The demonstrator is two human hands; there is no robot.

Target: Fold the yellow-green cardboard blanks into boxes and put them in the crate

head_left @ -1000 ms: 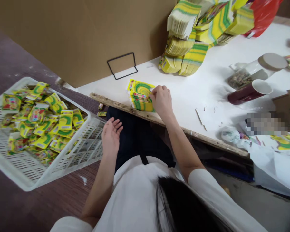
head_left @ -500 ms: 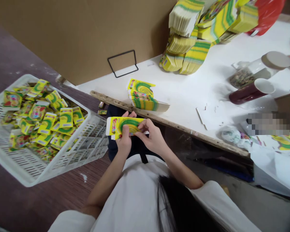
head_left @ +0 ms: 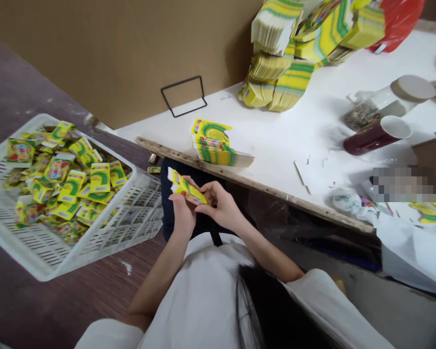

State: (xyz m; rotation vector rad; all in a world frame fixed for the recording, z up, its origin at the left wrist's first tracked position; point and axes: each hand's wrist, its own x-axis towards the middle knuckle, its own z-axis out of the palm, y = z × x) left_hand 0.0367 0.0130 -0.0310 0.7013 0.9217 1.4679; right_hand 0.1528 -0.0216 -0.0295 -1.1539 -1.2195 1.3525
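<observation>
Over my lap, both hands hold one small yellow and green printed carton (head_left: 189, 189). Its left end shows white flaps standing out. My left hand (head_left: 184, 211) is closed on the carton's left and lower side, thumb at the near edge. At the right end, the fingers and thumb of my right hand (head_left: 220, 203) pinch the carton; that end is partly hidden behind them. Just beyond my hands, a stack of flat cartons (head_left: 212, 143) with the same print lies on the white table (head_left: 269, 140), near its wooden edge.
To the left stands a white plastic basket (head_left: 90, 237) holding many small cartons. Bundles of flat cartons (head_left: 292, 85) are piled at the back beside a large cardboard box (head_left: 131, 53) and a black wire stand (head_left: 183, 96). On the right are a dark red mug (head_left: 370, 138) and a jar (head_left: 381, 104).
The carton, lying flat with its broad face up before, is now turned on edge and opened out. My left thumb has shifted from its face to its near edge.
</observation>
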